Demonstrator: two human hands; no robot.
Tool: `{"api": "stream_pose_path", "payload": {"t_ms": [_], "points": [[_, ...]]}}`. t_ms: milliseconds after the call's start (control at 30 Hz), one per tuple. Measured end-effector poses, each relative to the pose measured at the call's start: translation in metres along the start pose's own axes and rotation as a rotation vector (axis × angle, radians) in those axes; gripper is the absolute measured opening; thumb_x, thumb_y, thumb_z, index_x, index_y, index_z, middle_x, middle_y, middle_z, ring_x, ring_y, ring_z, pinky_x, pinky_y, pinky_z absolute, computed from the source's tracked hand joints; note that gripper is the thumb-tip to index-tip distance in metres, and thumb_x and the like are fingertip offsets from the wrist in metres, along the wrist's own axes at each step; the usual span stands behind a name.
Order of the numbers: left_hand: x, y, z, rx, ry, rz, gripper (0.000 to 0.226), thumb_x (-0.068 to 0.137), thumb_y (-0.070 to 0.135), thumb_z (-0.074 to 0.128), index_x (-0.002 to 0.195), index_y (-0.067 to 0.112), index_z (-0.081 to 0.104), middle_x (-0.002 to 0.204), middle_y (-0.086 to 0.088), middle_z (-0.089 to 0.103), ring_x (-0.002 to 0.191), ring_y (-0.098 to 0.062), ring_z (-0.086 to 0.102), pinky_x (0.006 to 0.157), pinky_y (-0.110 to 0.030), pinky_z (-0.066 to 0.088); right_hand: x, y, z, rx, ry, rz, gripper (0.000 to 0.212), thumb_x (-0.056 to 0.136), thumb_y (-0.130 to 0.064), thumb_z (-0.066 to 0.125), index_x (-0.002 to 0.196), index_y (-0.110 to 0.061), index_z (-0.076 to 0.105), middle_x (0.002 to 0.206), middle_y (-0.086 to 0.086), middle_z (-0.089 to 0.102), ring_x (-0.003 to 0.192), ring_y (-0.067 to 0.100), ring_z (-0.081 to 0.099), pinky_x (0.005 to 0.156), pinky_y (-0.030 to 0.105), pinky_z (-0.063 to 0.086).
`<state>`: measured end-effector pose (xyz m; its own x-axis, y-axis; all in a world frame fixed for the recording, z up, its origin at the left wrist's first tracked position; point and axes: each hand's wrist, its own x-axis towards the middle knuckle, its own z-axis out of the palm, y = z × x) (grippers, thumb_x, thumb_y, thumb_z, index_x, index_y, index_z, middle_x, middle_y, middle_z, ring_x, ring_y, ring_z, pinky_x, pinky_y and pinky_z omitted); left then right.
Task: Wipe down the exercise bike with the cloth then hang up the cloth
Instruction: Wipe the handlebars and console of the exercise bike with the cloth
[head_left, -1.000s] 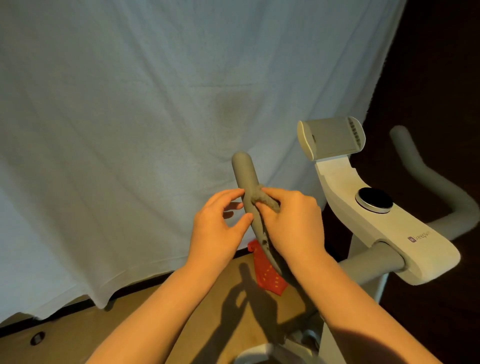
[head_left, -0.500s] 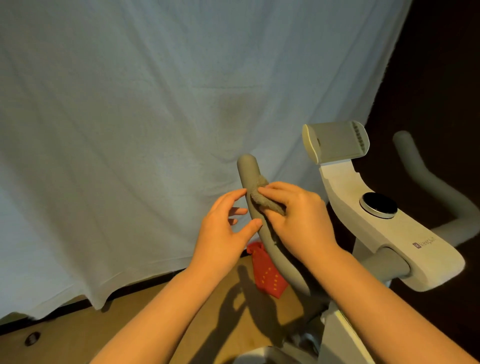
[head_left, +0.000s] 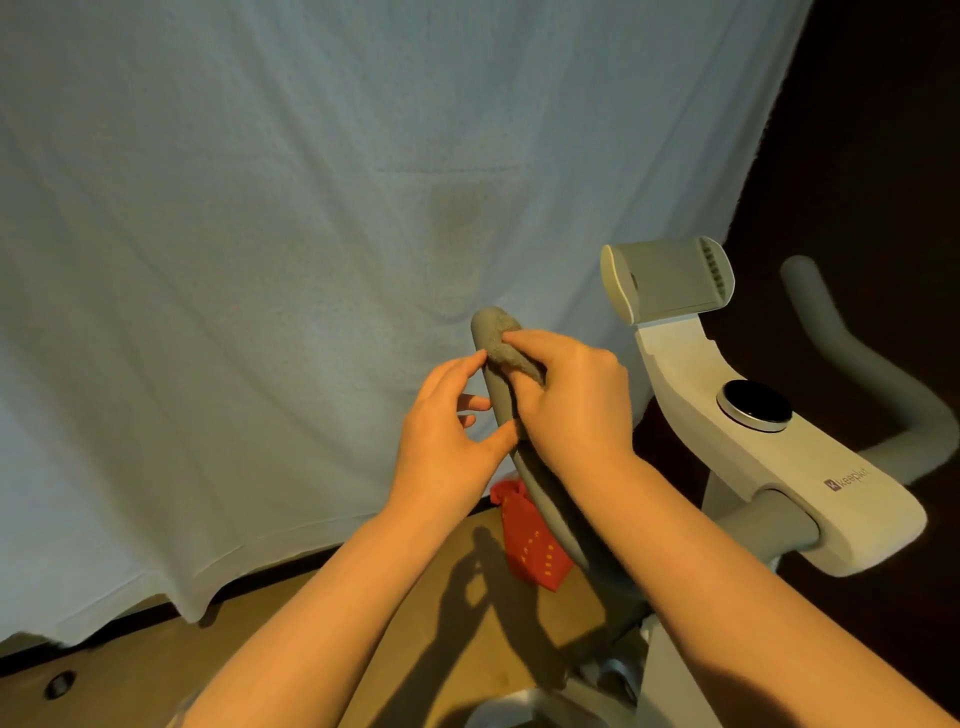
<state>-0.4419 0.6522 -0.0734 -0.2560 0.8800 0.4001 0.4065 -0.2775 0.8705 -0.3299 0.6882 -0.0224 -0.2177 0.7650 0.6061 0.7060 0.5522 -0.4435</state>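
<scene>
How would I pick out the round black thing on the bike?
Start at the white exercise bike on the right, below its grey phone holder. On the sloping white console sits a round knob; its black top and silver rim set it apart from the plain grey handlebars.

Your small grey fuzzy cloth (head_left: 508, 349) is bunched against the tip of the left grey padded handlebar (head_left: 524, 457), just under its rounded end. That bar rises from the white plastic exercise bike console (head_left: 769, 462), which carries 1 round black dial (head_left: 756, 404) and 1 grey device holder (head_left: 670, 280) at its top. 2nd grey handlebar (head_left: 852, 364) curves up on the right.
</scene>
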Motion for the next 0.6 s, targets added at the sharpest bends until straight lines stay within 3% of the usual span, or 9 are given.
{"api": "stream_pose_path", "payload": {"t_ms": [100, 200, 267, 367, 433, 500, 600], "points": [[0.001, -0.001, -0.004, -0.022, -0.001, 0.013, 0.06, 0.077, 0.014, 0.079, 0.131, 0.025, 0.055, 0.121, 0.011, 0.054, 0.089, 0.002, 0.061, 0.082, -0.012, 0.049, -0.027, -0.007, -0.007, -0.101, -0.029, -0.108, 0.021, 0.072, -0.004, 0.077, 0.091, -0.011, 0.075, 0.09, 0.005, 0.074, 0.068, 0.028, 0.069, 0.052, 0.037, 0.056], [0.009, -0.001, -0.009, -0.002, 0.019, 0.015, 0.049, 0.076, 0.014, 0.08, 0.118, 0.028, 0.06, 0.111, 0.005, 0.061, 0.081, 0.0, 0.064, 0.084, -0.018, 0.051, -0.003, -0.002, -0.012, -0.12, -0.099, -0.076, 0.016, 0.082, -0.011, 0.067, 0.096, -0.015, 0.073, 0.093, 0.007, 0.073, 0.082, 0.032, 0.066, 0.067, 0.043, 0.054], [0.016, 0.001, -0.011, -0.033, 0.055, -0.019, 0.036, 0.077, 0.012, 0.079, 0.107, 0.025, 0.064, 0.097, -0.001, 0.068, 0.075, -0.002, 0.066, 0.081, -0.022, 0.053, 0.019, -0.002, -0.002, -0.097, -0.033, -0.003, 0.019, 0.087, -0.014, 0.061, 0.102, -0.019, 0.072, 0.096, 0.008, 0.072, 0.089, 0.033, 0.064, 0.071, 0.041, 0.051], [0.023, 0.003, -0.011, -0.074, 0.089, -0.068, 0.026, 0.079, 0.009, 0.077, 0.1, 0.021, 0.065, 0.094, -0.002, 0.07, 0.07, -0.004, 0.066, 0.071, -0.018, 0.053, 0.015, -0.011, 0.012, -0.143, 0.04, -0.009, 0.013, 0.088, -0.016, 0.061, 0.097, -0.021, 0.069, 0.091, 0.003, 0.07, 0.076, 0.03, 0.063, 0.053, 0.032, 0.038], [0.025, 0.003, -0.01, -0.1, 0.111, -0.075, 0.031, 0.078, 0.005, 0.076, 0.1, 0.023, 0.064, 0.1, 0.001, 0.069, 0.07, -0.005, 0.067, 0.07, -0.018, 0.053, -0.002, -0.011, 0.013, -0.192, 0.019, -0.108, 0.011, 0.085, -0.016, 0.067, 0.094, -0.02, 0.069, 0.095, 0.0, 0.07, 0.068, 0.029, 0.064, 0.047, 0.028, 0.04], [0.027, 0.005, -0.009, -0.129, 0.118, -0.073, 0.041, 0.076, 0.004, 0.078, 0.107, 0.026, 0.062, 0.105, 0.006, 0.066, 0.071, -0.005, 0.067, 0.07, -0.016, 0.053, 0.012, -0.009, 0.006, -0.174, 0.006, -0.119, 0.013, 0.085, -0.015, 0.064, 0.095, -0.02, 0.071, 0.096, 0.002, 0.071, 0.076, 0.031, 0.065, 0.054, 0.033, 0.048], [0.031, 0.007, -0.011, -0.124, 0.095, -0.074, 0.05, 0.074, 0.003, 0.079, 0.116, 0.024, 0.061, 0.113, 0.006, 0.064, 0.077, -0.004, 0.068, 0.075, -0.018, 0.055, 0.045, -0.007, 0.009, -0.146, -0.041, -0.024, 0.018, 0.089, -0.019, 0.056, 0.1, -0.022, 0.07, 0.096, 0.005, 0.071, 0.089, 0.032, 0.062, 0.067, 0.037, 0.046]]}}
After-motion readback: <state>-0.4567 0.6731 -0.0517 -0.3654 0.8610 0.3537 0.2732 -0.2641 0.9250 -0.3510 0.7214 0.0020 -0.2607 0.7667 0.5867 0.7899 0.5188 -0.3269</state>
